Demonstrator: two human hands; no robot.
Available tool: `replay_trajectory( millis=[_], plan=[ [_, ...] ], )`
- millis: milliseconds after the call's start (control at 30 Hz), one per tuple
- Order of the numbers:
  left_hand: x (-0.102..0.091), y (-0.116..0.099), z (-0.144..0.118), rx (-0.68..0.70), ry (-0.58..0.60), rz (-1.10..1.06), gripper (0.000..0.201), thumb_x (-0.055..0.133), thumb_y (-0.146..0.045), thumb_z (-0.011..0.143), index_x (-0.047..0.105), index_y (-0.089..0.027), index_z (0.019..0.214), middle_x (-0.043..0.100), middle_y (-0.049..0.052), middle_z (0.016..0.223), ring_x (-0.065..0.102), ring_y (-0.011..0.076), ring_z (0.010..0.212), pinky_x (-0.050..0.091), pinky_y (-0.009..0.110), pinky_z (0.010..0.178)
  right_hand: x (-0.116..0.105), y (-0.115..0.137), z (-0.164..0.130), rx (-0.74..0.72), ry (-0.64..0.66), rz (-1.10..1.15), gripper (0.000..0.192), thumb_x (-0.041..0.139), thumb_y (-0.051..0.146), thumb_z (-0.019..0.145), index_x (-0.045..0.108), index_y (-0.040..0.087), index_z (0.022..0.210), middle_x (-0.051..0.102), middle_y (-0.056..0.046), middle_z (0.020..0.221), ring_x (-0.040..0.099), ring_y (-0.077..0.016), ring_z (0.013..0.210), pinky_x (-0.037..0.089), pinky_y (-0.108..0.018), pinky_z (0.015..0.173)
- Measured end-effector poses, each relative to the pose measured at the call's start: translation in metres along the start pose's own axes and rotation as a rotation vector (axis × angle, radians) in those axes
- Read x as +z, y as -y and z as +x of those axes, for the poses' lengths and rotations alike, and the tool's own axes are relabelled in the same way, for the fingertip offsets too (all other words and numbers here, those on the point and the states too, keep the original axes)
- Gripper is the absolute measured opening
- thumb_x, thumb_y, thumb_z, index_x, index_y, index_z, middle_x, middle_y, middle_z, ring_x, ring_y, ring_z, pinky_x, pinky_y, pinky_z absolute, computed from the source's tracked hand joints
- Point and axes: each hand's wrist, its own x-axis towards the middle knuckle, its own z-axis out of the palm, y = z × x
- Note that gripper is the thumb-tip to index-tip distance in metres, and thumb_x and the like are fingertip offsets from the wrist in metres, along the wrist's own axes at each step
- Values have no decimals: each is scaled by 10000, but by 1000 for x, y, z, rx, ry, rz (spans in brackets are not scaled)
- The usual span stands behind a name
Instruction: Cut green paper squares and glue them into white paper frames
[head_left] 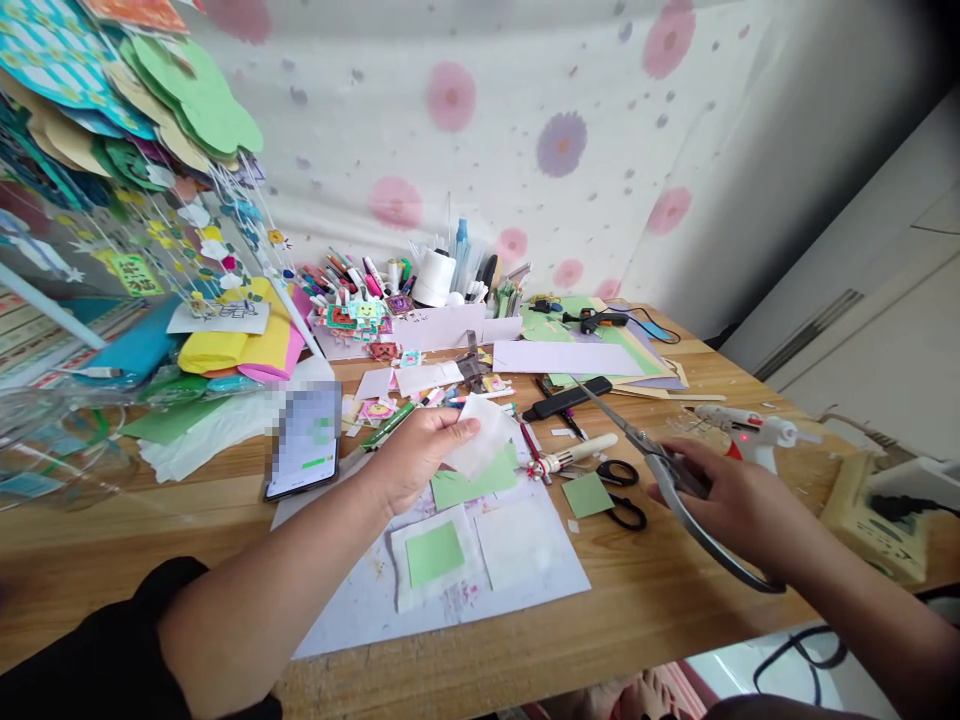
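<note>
My left hand (416, 455) pinches a thin white square sheet (480, 445) between thumb and fingers above the work mat. My right hand (724, 490) is closed round the grey handles of large scissors (626, 428), whose blades point up and left, apart from the sheet. Below, a white paper mat (360, 590) carries a light green square (435, 553) resting on a white padded square, with a plain white square (517, 545) beside it. A green sheet (480, 480) lies partly under the held piece. Between my hands, a small green square (587, 495) overlaps black-handled scissors (630, 512).
A phone (304, 440) leans left of the mat. At right stand a white glue gun (742, 430) with a red light and a power strip (874, 530). Pens and a white spool (433, 278) crowd the back; a black glue gun (600, 320) lies behind. Paper crafts hang at upper left.
</note>
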Motion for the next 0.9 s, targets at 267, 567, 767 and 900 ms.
replay_trajectory(
  millis=[267,567,767,900],
  plan=[
    [3,3,4,10,-66,-49,307,764,-405,628,692,-138,759,657,20,656,567,146,604,409,255,578,22,-17,12,-80,-6,-109,453,542,344,786,545,167,1203,737,-98,883,689,-295,759,491,-355,634],
    [3,7,5,30,-82,-56,218,762,-323,632,671,-148,726,646,-12,678,540,106,587,378,223,564,20,-14,15,-149,20,-128,372,547,315,800,603,188,1145,712,-107,912,675,-300,759,493,-380,658],
    [15,3,-7,3,44,0,215,742,-323,662,662,-131,716,624,10,671,522,117,584,363,233,543,9,34,3,-188,-77,75,381,492,396,886,578,165,1176,621,-151,1122,593,-316,1012,466,-439,847],
    [33,2,-21,21,182,54,228,710,-354,688,651,-135,711,581,-5,628,488,107,569,352,227,543,21,88,-1,-160,329,1038,475,671,433,779,548,193,1170,669,-76,1000,630,-226,904,517,-369,793]
  ],
)
